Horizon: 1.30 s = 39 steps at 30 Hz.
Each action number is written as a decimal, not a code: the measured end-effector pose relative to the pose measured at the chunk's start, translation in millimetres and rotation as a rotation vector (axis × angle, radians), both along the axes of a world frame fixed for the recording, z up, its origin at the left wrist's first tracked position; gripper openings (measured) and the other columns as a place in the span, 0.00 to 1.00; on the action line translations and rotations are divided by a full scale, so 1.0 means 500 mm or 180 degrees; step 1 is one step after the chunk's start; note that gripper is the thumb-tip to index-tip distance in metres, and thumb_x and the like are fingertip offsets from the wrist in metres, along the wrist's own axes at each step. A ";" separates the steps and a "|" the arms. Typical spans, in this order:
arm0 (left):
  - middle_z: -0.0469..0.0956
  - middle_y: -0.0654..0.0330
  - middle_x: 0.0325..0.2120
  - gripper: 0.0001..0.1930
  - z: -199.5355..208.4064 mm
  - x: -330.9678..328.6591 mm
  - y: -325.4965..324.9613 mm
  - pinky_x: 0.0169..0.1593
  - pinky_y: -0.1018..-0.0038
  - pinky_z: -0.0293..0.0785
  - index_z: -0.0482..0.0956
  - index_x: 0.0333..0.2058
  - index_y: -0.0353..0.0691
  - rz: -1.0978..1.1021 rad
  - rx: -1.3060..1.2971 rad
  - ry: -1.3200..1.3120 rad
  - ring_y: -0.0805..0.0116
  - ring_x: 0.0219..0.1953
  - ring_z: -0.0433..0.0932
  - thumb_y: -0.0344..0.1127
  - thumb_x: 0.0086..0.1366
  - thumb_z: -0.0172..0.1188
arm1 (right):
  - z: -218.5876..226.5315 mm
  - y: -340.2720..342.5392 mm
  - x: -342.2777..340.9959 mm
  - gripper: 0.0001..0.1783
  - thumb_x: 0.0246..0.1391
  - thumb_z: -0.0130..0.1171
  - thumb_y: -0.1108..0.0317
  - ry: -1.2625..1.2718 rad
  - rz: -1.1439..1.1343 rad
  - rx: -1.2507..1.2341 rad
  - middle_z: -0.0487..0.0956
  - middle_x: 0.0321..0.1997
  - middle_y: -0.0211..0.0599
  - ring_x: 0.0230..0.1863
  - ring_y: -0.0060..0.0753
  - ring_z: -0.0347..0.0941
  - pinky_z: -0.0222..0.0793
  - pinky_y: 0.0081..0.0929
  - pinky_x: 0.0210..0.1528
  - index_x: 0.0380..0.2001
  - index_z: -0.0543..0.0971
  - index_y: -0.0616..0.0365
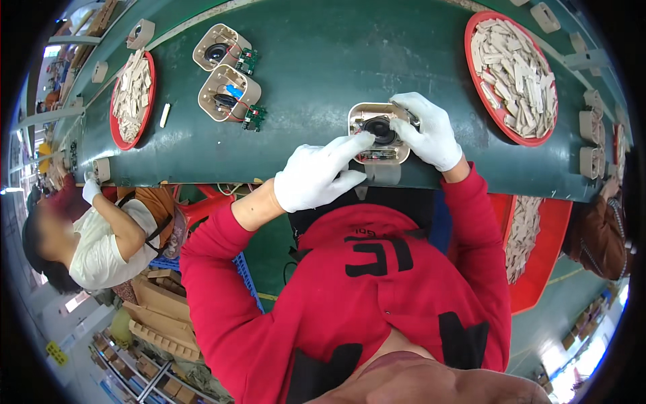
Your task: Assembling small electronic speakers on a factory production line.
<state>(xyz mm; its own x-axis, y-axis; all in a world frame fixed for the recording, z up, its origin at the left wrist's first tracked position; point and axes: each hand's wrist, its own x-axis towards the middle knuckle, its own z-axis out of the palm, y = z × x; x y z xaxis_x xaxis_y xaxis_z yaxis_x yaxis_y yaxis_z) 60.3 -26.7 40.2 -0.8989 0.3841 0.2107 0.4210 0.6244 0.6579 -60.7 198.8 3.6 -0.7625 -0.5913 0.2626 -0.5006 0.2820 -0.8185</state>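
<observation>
Housing: a beige speaker housing [379,132] lay at the near edge of the green belt [316,67].
Left hand [321,174]: gloved, fingertips pressed on its near-left rim.
Right hand [431,131]: gloved, clasped its right side.
Far right: red tray [471,60] of wooden pieces.

A: What forms the main surface?
B: A long dark green conveyor belt [316,60], curving across the upper field.

A: What lies beside the belt?
B: At its left end, bright daylight from windows [50,50]. Below its near edge, stacked brown cardboard trays [161,323] and metal shelving [134,377]. Below its right end, a pale green floor [558,316] with a yellow line.
</observation>
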 end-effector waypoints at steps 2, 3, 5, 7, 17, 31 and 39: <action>0.79 0.55 0.33 0.30 -0.010 0.001 -0.001 0.27 0.70 0.75 0.69 0.57 0.38 0.0068 0.0089 -0.0235 0.63 0.24 0.81 0.31 0.55 0.68 | 0.001 -0.001 0.000 0.18 0.52 0.63 0.66 -0.0021 0.0013 0.0020 0.80 0.42 0.45 0.40 0.44 0.80 0.75 0.31 0.44 0.45 0.79 0.61; 0.78 0.54 0.33 0.29 -0.013 -0.001 -0.002 0.28 0.67 0.76 0.70 0.56 0.41 0.0140 0.0179 -0.0440 0.58 0.25 0.81 0.35 0.56 0.68 | 0.002 -0.002 0.000 0.18 0.51 0.63 0.69 -0.0039 0.0039 0.0023 0.80 0.42 0.45 0.39 0.42 0.79 0.74 0.29 0.43 0.45 0.79 0.63; 0.78 0.54 0.34 0.28 -0.016 -0.012 -0.009 0.29 0.67 0.77 0.70 0.55 0.41 0.0063 0.0219 -0.0518 0.57 0.26 0.81 0.36 0.56 0.68 | 0.004 -0.003 -0.002 0.18 0.49 0.63 0.73 -0.0072 0.0058 0.0022 0.80 0.41 0.46 0.38 0.41 0.78 0.73 0.28 0.43 0.45 0.78 0.65; 0.78 0.54 0.34 0.26 -0.015 -0.023 -0.012 0.30 0.66 0.77 0.71 0.53 0.41 -0.0020 0.0263 -0.0591 0.57 0.26 0.81 0.37 0.57 0.68 | 0.002 -0.003 -0.004 0.18 0.49 0.63 0.73 -0.0104 0.0097 0.0003 0.79 0.41 0.46 0.38 0.41 0.78 0.73 0.28 0.43 0.45 0.78 0.65; 0.79 0.58 0.33 0.19 -0.025 -0.039 -0.018 0.29 0.74 0.76 0.75 0.44 0.42 -0.0109 0.0590 -0.0906 0.68 0.26 0.81 0.29 0.55 0.71 | 0.005 -0.001 -0.021 0.19 0.48 0.63 0.73 -0.0190 0.0337 -0.0013 0.79 0.45 0.47 0.41 0.44 0.79 0.75 0.30 0.44 0.46 0.78 0.65; 0.72 0.64 0.31 0.14 -0.089 -0.093 -0.043 0.26 0.67 0.73 0.74 0.28 0.49 -0.0980 0.0052 0.0513 0.62 0.25 0.76 0.45 0.53 0.70 | 0.014 0.001 -0.033 0.21 0.48 0.62 0.74 -0.0205 0.0641 0.0308 0.79 0.48 0.49 0.45 0.47 0.79 0.74 0.32 0.48 0.48 0.77 0.65; 0.72 0.63 0.28 0.16 -0.081 -0.077 -0.002 0.24 0.67 0.72 0.73 0.24 0.49 -0.0530 0.0053 0.0776 0.61 0.22 0.75 0.46 0.50 0.73 | 0.115 0.006 0.027 0.13 0.66 0.46 0.69 -0.1549 -0.0064 -0.1682 0.78 0.37 0.44 0.31 0.29 0.75 0.72 0.24 0.35 0.44 0.74 0.67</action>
